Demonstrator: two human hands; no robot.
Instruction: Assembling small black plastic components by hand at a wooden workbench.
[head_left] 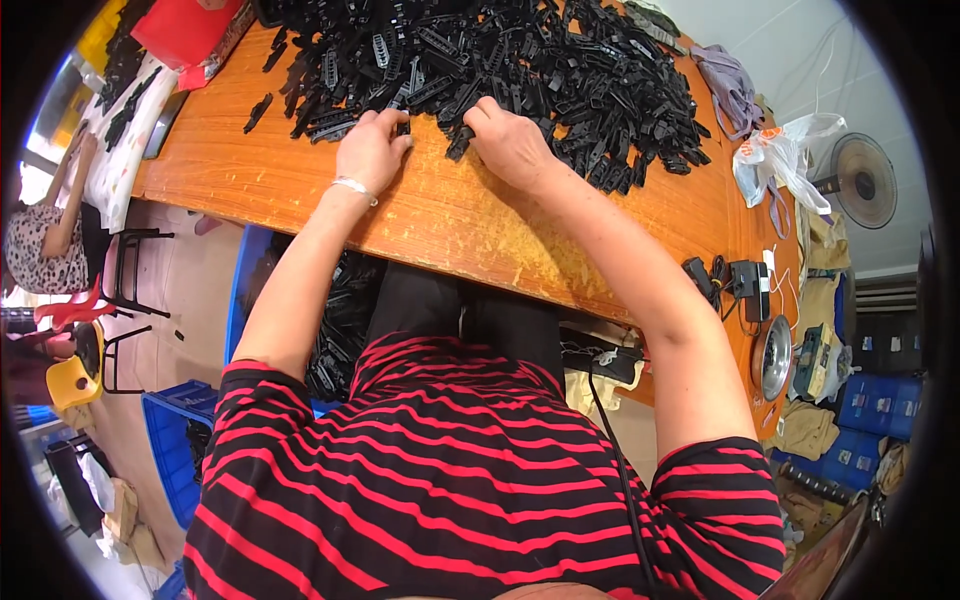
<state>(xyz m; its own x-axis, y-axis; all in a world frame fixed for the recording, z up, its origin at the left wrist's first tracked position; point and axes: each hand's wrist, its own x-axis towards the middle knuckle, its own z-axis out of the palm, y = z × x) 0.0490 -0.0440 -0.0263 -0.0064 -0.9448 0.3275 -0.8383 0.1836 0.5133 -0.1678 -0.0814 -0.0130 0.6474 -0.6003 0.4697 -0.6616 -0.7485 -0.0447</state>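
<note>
A large heap of black plastic pieces [620,90], mostly long and narrow with slots or ridges, covers the far part of the wooden table [450,220]. At the heap's near edge, my left hand [370,155] is closed, its thumb and fingers around a small black plastic piece [403,129] that is mostly hidden. To its right, my right hand [510,148] pinches another black plastic piece [460,143], tilted close to the tabletop. A hand's width of bare wood separates the two hands.
One loose black piece [258,113] lies left of the heap. Blue crates [180,440] with black parts stand low at the left. Adapters with cables [745,285], a metal bowl [772,358] and a plastic bag [785,160] line the right side. Another person [50,240] sits far left.
</note>
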